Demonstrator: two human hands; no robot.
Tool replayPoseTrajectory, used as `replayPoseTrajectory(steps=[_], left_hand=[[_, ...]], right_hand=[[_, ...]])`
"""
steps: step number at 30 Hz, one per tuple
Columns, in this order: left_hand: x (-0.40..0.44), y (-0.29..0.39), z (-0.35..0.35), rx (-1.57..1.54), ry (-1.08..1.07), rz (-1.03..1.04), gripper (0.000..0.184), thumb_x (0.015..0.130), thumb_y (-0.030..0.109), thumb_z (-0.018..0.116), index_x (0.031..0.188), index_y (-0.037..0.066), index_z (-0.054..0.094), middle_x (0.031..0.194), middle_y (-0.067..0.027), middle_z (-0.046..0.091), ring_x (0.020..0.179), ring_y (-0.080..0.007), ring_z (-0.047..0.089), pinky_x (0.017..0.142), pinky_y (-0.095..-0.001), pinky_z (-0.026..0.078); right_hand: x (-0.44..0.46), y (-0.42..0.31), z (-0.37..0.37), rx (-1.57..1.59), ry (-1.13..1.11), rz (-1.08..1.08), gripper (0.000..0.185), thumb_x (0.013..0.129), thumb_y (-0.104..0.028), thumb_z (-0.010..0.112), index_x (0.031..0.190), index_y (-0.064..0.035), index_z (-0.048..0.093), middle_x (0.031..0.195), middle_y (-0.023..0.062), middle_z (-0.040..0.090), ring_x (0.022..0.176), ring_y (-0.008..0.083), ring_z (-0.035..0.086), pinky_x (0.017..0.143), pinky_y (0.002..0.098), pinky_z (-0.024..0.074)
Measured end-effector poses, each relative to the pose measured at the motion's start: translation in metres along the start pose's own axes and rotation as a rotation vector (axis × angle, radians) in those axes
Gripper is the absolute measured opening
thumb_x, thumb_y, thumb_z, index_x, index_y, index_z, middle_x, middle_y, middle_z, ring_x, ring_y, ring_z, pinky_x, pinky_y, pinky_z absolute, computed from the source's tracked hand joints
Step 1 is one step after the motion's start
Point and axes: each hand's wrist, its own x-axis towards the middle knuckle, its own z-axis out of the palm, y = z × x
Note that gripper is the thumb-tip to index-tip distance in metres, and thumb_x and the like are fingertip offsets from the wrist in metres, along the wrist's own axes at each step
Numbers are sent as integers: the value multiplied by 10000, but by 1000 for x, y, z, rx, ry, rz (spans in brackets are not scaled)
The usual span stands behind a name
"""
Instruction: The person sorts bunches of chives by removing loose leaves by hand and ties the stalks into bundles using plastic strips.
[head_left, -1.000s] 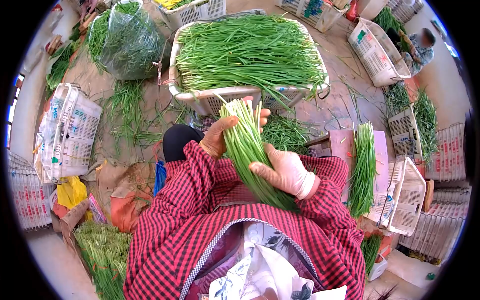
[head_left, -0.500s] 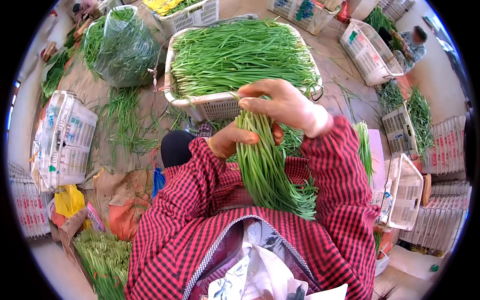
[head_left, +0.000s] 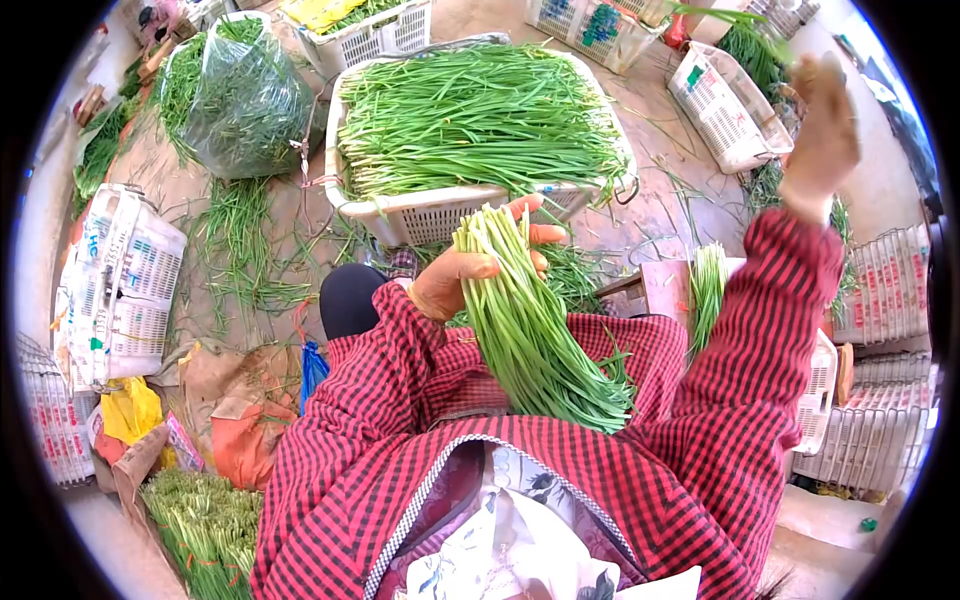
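1. Left hand (head_left: 440, 285): fingers curled around a bunch of garlic chives (head_left: 535, 335), thumb on the near side, so it's got a real hold.
2. The bunch sits over the lap, tilted, pale cut ends up top, green leafy ends fanned down to the right on the checked clothing.
3. Right hand (head_left: 825, 130) is way up and out to the side, fingers pretty straight but blurry. A few green blades (head_left: 735, 18) streak just beside the fingertips; honestly can't tell if it's gripping them.
4. Little pink stool (head_left: 662, 290) by the right knee, with a second bunch (head_left: 707, 285) lying on it.
5. Floor (head_left: 655, 150) is brownish and messy, with loose chives (head_left: 240, 250) strewn around. Pale wall (head_left: 895, 185) on the right.
6. Big white crate (head_left: 430, 215) straight ahead, heaped with chives (head_left: 480, 120) laid mostly sideways.
7. Clear plastic bag (head_left: 255, 110) left of that, stuffed with greens.
8. More white crates (head_left: 130, 290) at far left, plus another crate (head_left: 725, 115) upper right.
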Motion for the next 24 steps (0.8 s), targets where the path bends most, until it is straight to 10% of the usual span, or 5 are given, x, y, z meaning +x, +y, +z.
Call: replayPoseTrajectory(steps=[4, 6, 16, 22, 24], left_hand=[[5, -7, 2, -50, 64, 2, 887, 732, 170, 755, 1495, 59, 315, 1392, -153, 516, 1164, -262, 594, 995, -403, 501], [3, -7, -6, -10, 7, -53, 858, 756, 166, 734, 1497, 57, 316, 1386, -139, 523, 1185, -259, 583, 1020, -394, 482], [-2, -12, -8, 43, 221, -72, 663, 800, 116, 678, 1408, 37, 425, 1269, -102, 610, 1156, -250, 607, 1032, -394, 468], [27, -38, -2, -331, -426, 453, 510, 1028, 317, 435, 1443, 24, 391, 1410, -125, 469, 1334, -194, 431, 1089, -359, 404], [20, -20, 11, 347, 279, 315, 460, 1003, 269, 480, 1385, 14, 446, 1359, -116, 497, 1276, -194, 470, 1052, -349, 424]], right_hand=[[-122, -31, 19, -309, -958, 311, 258, 872, -48, 683, 1130, -53, 695, 984, 103, 727, 842, 149, 691, 739, 271, 547], [-173, -83, 60, 307, -926, 850, 325, 847, -55, 700, 1167, -35, 650, 853, 121, 705, 719, 188, 685, 657, 319, 538], [-185, -85, 98, -108, -956, 338, 318, 932, -178, 606, 1221, -48, 590, 1046, 162, 668, 901, 365, 665, 762, 382, 545], [-171, -92, 117, -185, -1382, 3, 705, 892, -525, 611, 1317, 30, 510, 1280, 281, 549, 1196, 434, 532, 1044, 439, 412], [-182, -75, 112, -88, -1135, 70, 976, 846, -551, 673, 1457, 88, 261, 1451, 319, 372, 1345, 469, 375, 1134, 436, 314]])
